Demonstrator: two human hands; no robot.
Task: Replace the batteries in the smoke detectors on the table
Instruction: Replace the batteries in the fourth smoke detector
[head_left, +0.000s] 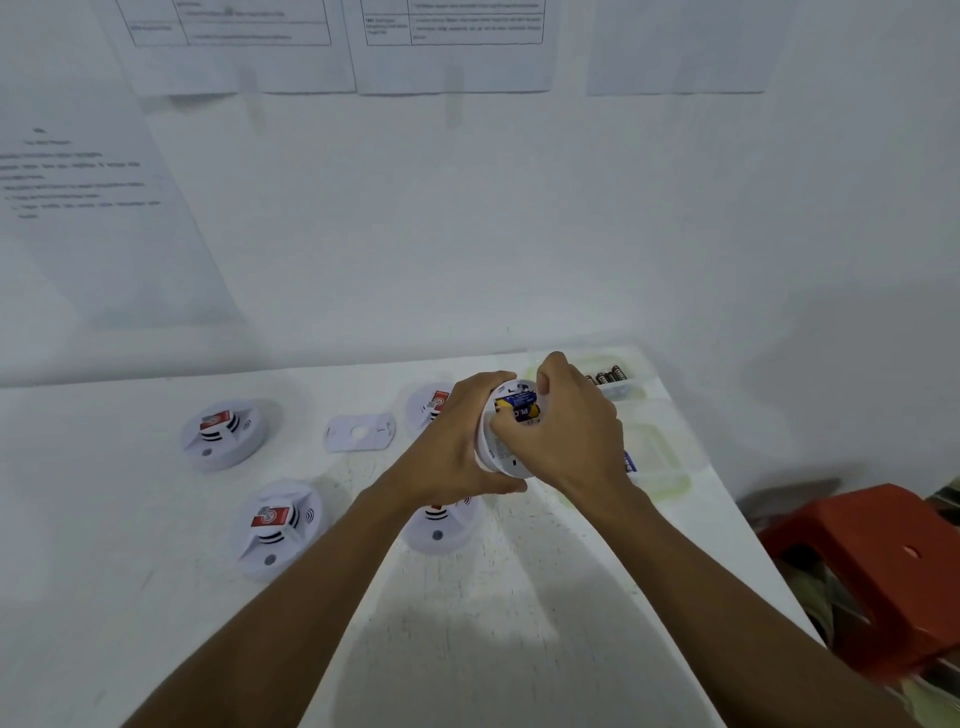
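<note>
My left hand (457, 441) grips a white round smoke detector (501, 457), lifted above the table with its open back turned toward me. Blue and yellow batteries (519, 406) sit in its compartment. My right hand (566, 431) curls over the detector's right side, its fingertips pressing at the batteries. Several other white detectors lie face up on the table: one at far left (224, 432), one at front left (278, 526), one under my left wrist (441, 525) and one partly hidden behind my left hand (428, 404).
A white mounting plate (358, 431) lies between the detectors. Clear containers at the table's right hold dark batteries (607, 375) and a blue battery (630, 461). A red plastic stool (878, 566) stands right of the white table (493, 613). Papers hang on the wall behind.
</note>
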